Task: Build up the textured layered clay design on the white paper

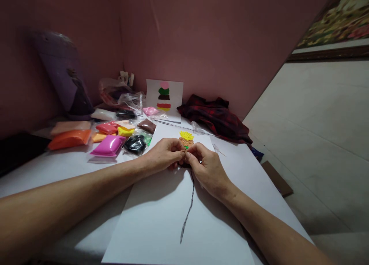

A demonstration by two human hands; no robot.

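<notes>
My left hand (pixel 165 154) and my right hand (pixel 208 169) meet over a white sheet of paper (pixel 161 222), fingers closed in a pinch with the tips touching. Whatever lies between the fingertips is too small and covered to make out. Right behind them on the sheet is a clay picture with a yellow top (pixel 186 135) and an orange-brown textured part (pixel 188 142). A bit of green clay (pixel 186 147) shows just above the fingertips. Dark brown clay shows partly under the hands, and a thin dark wavy line (pixel 188 209) runs down the paper from there.
Several bags of coloured clay, among them a magenta bag (pixel 108 145) and an orange bag (pixel 69 139), lie left of the sheet. A card with colour patches (pixel 151 95) leans on the wall. Dark red plaid cloth (pixel 216 117) lies at the back right. A purple object (pixel 62 72) stands back left.
</notes>
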